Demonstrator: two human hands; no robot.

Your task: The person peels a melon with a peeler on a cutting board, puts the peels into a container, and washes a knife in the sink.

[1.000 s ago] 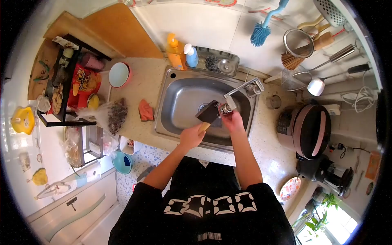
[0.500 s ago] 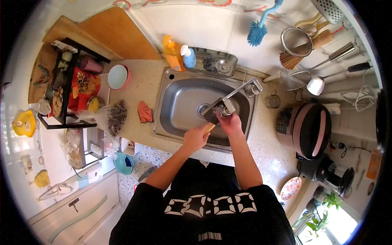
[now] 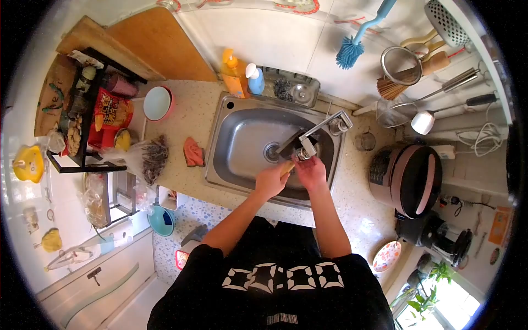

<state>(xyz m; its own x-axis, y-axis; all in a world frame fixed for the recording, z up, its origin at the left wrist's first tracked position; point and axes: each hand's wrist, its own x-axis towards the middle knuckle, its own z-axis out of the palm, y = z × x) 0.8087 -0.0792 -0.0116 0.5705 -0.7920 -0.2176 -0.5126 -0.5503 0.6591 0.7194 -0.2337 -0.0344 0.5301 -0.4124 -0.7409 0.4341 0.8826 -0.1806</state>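
Observation:
Over the sink basin (image 3: 236, 140), my left hand (image 3: 269, 182) is closed around the light wooden handle of a kitchen knife. Its wide dark blade (image 3: 289, 145) looks like a cleaver's and lies tilted under the faucet (image 3: 325, 124). My right hand (image 3: 311, 174) is just beneath the faucet's outlet, close beside the blade. The faucet head and the blade partly cover its fingers, so whether they touch the metal I cannot tell.
Left of the sink lie an orange-red cloth (image 3: 193, 152) and a bowl (image 3: 158, 103). Soap bottles (image 3: 235, 77) stand behind it. A rice cooker (image 3: 410, 181) sits on the right, with utensils such as a strainer (image 3: 400, 61) hanging above.
My left hand has shifted slightly right and up with the knife. The blade sits further under the faucet, and my right hand has turned a little beneath the outlet.

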